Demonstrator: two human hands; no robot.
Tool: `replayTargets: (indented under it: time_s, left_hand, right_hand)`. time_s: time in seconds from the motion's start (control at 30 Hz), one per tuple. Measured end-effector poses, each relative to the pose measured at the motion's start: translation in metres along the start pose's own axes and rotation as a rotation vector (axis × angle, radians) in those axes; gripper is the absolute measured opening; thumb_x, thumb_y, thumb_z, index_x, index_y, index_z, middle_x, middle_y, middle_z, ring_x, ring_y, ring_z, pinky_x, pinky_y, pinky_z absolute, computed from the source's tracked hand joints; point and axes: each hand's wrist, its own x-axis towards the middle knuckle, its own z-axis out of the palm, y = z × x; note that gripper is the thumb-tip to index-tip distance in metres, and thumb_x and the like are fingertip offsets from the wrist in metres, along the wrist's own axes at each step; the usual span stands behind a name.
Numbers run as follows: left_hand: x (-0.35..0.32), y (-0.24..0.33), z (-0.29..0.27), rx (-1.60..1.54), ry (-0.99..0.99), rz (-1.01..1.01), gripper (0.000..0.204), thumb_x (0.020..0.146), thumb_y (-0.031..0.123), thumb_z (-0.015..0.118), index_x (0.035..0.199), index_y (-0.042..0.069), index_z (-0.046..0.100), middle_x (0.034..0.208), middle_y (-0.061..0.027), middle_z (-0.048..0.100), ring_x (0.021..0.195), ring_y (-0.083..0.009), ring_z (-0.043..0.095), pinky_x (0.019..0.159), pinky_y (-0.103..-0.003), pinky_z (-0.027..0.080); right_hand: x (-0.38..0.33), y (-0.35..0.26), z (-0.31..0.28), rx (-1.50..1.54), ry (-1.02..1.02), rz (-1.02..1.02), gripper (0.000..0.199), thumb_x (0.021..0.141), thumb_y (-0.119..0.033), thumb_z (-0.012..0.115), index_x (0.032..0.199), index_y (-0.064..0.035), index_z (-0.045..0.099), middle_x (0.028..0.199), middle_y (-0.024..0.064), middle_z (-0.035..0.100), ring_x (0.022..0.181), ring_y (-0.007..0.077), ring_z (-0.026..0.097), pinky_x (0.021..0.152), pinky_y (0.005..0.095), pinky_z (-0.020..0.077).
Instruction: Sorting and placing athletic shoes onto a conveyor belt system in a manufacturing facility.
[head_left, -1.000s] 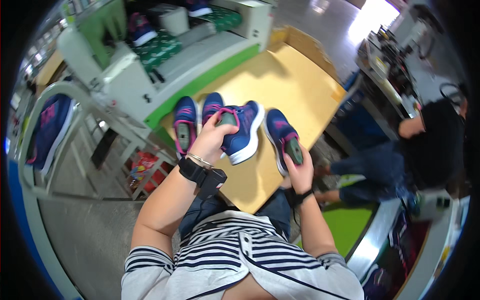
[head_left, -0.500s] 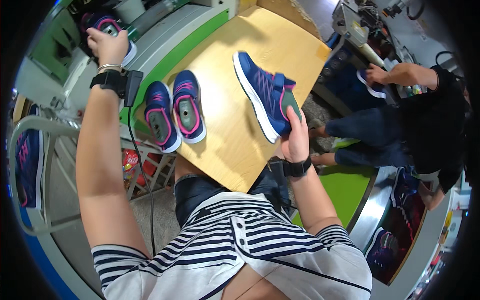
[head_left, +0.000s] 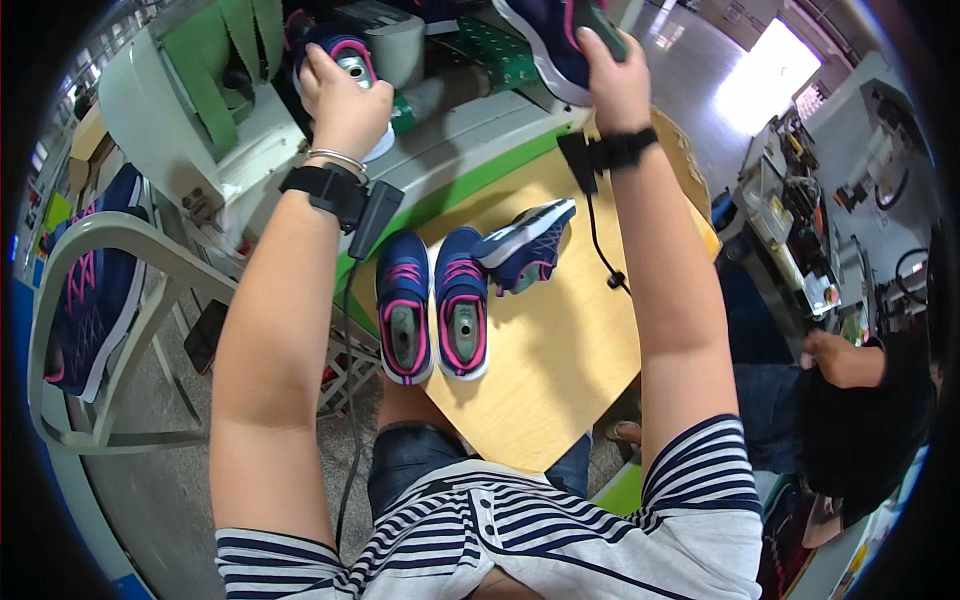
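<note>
At the upper left, my left hand (head_left: 345,105) closes around the heel end of a navy shoe (head_left: 343,48) with pink trim. My right hand (head_left: 618,85) reaches to the top edge and grips a second navy shoe (head_left: 558,48) at its opening, where a green insole shows; the picture's edge cuts off its toe. Between my arms, a left upright shoe (head_left: 404,290) and a right upright shoe (head_left: 461,285) stand side by side on a light wooden board (head_left: 560,380), toes away from me. A third shoe (head_left: 530,243) lies tipped on its side against them.
A grey machine bed with a green perforated belt (head_left: 490,50) runs beyond the board. At left stands a curved metal frame (head_left: 130,225) with a larger navy shoe (head_left: 100,290) behind it. A co-worker in black (head_left: 850,430) is at right, near a cluttered bench (head_left: 785,215).
My right hand has left the shoe it held over the board, which now lies tipped there, and grips another farther off. My left hand stays on its shoe. The view has shifted.
</note>
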Motion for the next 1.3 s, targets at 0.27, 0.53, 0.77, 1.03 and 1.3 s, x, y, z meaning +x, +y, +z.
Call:
replayTargets:
  time_s: [0.27,0.53,0.77,1.03,1.3]
  left_hand:
    - [0.025,-0.01,0.016,0.001,0.034,-0.034,0.096,0.076,0.022,0.065,0.152,-0.007,0.014,0.155,-0.0294,0.024,0.143,-0.0458,0.027,0.116,-0.052,0.028]
    - [0.04,-0.021,0.007,0.092,0.033,-0.135,0.107,0.082,0.045,0.072,0.155,0.0,0.009,0.161,-0.0223,0.016,0.15,-0.0397,0.015,0.116,-0.062,0.021]
    - [-0.196,0.098,-0.082,-0.94,-0.795,0.078,0.109,0.066,0.034,0.092,0.152,0.006,0.031,0.152,-0.0167,0.04,0.144,-0.0317,0.034,0.119,-0.043,0.025]
    - [-0.307,0.112,-0.106,-1.295,-1.281,-0.32,0.059,0.081,0.003,0.078,0.136,0.006,0.057,0.127,-0.0069,0.063,0.119,-0.016,0.057,0.103,-0.031,0.044]
    - [-0.314,0.111,-0.119,-1.228,-1.261,-0.215,0.045,0.086,0.001,0.073,0.129,0.003,0.061,0.117,-0.0072,0.065,0.108,-0.015,0.061,0.094,-0.03,0.049]
  right_hand:
    - [0.043,0.058,0.073,-0.721,-0.118,0.086,0.1,0.076,-0.052,0.08,0.15,-0.0082,0.029,0.147,0.0271,0.041,0.135,0.0419,0.043,0.11,0.0431,0.0392]
    - [-0.106,-0.092,-0.035,0.914,0.044,0.391,0.058,0.104,-0.052,0.042,0.137,-0.0044,0.042,0.13,0.0158,0.047,0.095,0.0297,0.064,0.091,0.0444,0.0481]
    - [-0.196,-0.139,-0.123,0.756,0.191,-0.235,0.076,0.1,-0.067,0.027,0.144,-0.0056,0.04,0.142,0.0207,0.049,0.094,0.0329,0.064,0.086,0.0453,0.0532]
    - [-0.257,-0.184,-0.128,0.578,0.287,-0.668,0.09,0.093,-0.076,0.031,0.153,-0.0103,0.019,0.147,0.0273,0.035,0.079,0.036,0.067,0.062,0.0409,0.0529]
    - [-0.269,-0.185,-0.147,0.385,-0.089,-0.703,0.089,0.093,-0.075,0.034,0.155,-0.0144,0.016,0.136,0.027,0.046,0.086,0.0361,0.067,0.068,0.0429,0.0551]
